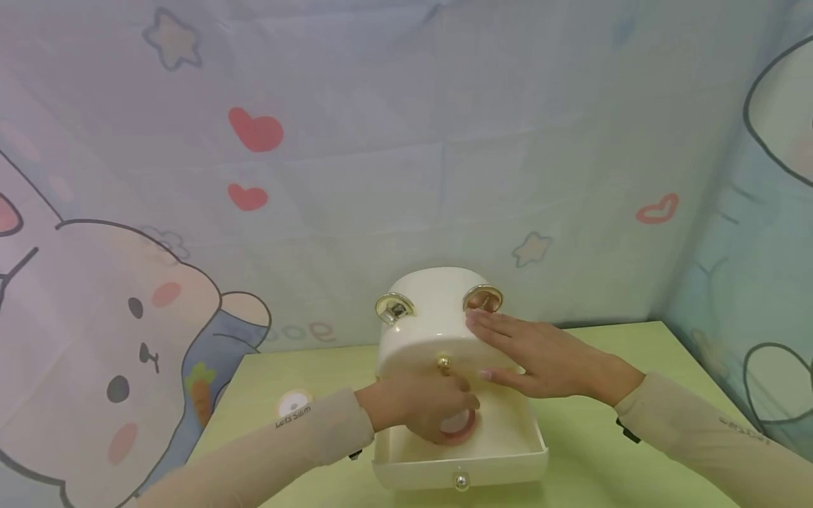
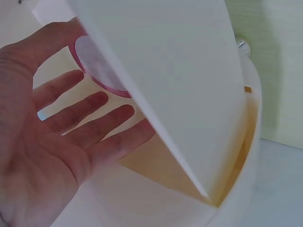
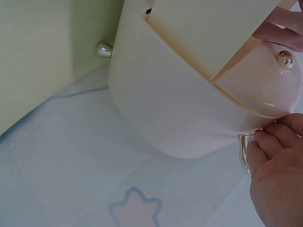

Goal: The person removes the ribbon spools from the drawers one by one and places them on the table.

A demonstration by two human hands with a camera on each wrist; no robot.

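Note:
A white storage box (image 1: 432, 317) with two gold-rimmed ears stands on the table, its lower drawer (image 1: 460, 473) pulled out. Inside the drawer lies a round pink-rimmed disc (image 1: 459, 427), pale in the middle; what it is cannot be told. My left hand (image 1: 422, 406) reaches into the drawer. In the left wrist view its fingers are spread and loosely extended, with the thumb at the disc's pink rim (image 2: 108, 89), its tip hidden by the drawer wall. My right hand (image 1: 540, 353) has straight fingers and touches the box beside the right ear (image 1: 484, 298).
A small white round object (image 1: 293, 404) lies on the green table (image 1: 603, 423), left of the box and close to the left sleeve. Small shiny items sit in the left ear (image 1: 395, 309). Behind the table hangs a printed cloth (image 1: 381, 176).

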